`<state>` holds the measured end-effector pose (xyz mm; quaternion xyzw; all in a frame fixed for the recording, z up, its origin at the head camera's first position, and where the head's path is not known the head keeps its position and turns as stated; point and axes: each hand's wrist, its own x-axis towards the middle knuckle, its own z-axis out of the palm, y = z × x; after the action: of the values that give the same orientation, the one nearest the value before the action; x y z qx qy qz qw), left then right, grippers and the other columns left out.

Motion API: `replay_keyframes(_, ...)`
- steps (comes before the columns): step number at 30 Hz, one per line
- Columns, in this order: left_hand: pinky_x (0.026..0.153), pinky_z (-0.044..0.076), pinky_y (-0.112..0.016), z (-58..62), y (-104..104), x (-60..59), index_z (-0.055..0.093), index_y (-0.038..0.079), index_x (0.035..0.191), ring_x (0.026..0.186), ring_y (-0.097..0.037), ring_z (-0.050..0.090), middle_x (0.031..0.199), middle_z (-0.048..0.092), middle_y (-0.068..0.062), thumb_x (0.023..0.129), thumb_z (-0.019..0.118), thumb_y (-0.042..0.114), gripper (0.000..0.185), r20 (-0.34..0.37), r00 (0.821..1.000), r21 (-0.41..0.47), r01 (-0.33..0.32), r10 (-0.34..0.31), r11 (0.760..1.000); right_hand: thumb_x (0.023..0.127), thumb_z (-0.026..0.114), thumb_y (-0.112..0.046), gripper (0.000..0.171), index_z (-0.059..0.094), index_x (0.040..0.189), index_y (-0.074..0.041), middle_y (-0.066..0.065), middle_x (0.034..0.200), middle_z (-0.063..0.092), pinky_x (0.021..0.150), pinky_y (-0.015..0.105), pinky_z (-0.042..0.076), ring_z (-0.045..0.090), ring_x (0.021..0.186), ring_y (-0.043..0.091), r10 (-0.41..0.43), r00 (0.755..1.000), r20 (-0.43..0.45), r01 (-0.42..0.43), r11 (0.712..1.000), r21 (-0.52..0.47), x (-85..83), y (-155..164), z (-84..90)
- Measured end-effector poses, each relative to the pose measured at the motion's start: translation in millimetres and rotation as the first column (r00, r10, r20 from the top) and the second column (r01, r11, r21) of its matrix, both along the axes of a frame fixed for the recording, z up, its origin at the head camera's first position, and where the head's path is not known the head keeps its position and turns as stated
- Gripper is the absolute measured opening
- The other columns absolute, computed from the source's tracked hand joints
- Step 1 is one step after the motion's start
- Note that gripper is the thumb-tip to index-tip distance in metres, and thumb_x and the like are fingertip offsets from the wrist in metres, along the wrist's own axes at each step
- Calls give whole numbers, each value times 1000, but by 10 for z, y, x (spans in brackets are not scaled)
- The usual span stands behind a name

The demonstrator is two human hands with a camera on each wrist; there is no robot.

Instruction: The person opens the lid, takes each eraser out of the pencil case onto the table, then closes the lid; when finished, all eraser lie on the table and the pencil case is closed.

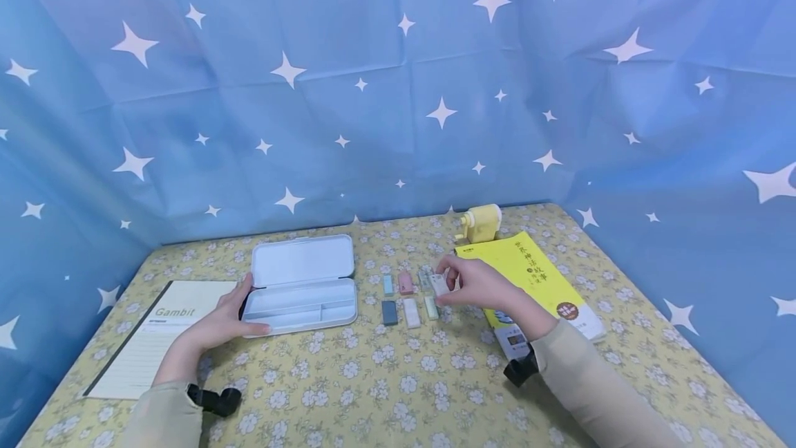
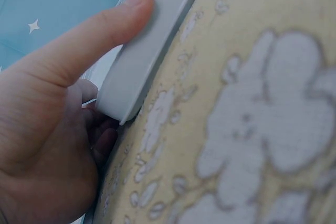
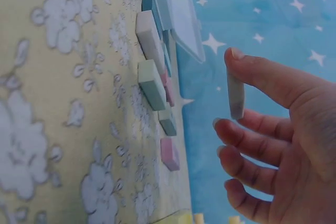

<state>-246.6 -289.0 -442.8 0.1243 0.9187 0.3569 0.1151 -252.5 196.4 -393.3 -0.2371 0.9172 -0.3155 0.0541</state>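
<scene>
A white pencil case (image 1: 300,296) lies with its lid raised, its compartments bare. My left hand (image 1: 218,316) grips its left end, the thumb along the front wall (image 2: 142,61) and the other fingers partly hidden around the corner. Between thumb and fingertips my right hand (image 1: 475,285) pinches a small white eraser (image 1: 439,285), seen edge-on as a thin slab in the right wrist view. It is held above the table, close to several erasers laid out there: light blue (image 1: 388,285), pink (image 1: 405,283), dark blue (image 1: 389,312), white (image 1: 412,313) and pale green (image 1: 431,308).
Left of the case lies a Gambit notebook (image 1: 168,337), partly under my left forearm. A yellow book (image 1: 535,268) sits under my right forearm, with a yellow pencil sharpener (image 1: 481,223) behind it. A starry blue curtain (image 1: 373,116) hangs behind the flowered tablecloth (image 1: 373,393).
</scene>
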Motion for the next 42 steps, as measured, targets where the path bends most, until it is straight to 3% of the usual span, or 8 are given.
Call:
replay_keyframes(11,99,11,-76,9,6,11,-12,3,153,137,-58,-6,154,-7,-34,79,80,36,122,3,1000,10,1,-1,1000,80,81,-29,39,59,108,-14,-1,80,56,52,31,39,45,55,15,-52,997,49,52,999,16,4,71,-65)
replay_keyframes(23,99,11,-76,21,14,6,-11,3,154,137,-58,-6,155,-7,-33,80,79,35,121,-2,1000,13,10,-10,1000,77,83,-32,40,61,105,-12,-2,69,56,53,32,39,48,56,14,-88,993,76,77,989,128,-3,72,-155)
replay_keyframes(42,98,12,-77,23,-1,14,-10,3,154,136,-58,-5,155,-5,-34,79,79,34,120,-13,1000,6,15,-15,1000,72,85,-38,47,63,106,-13,-4,75,56,57,32,39,50,64,14,-129,989,65,112,969,218,-30,51,-264)
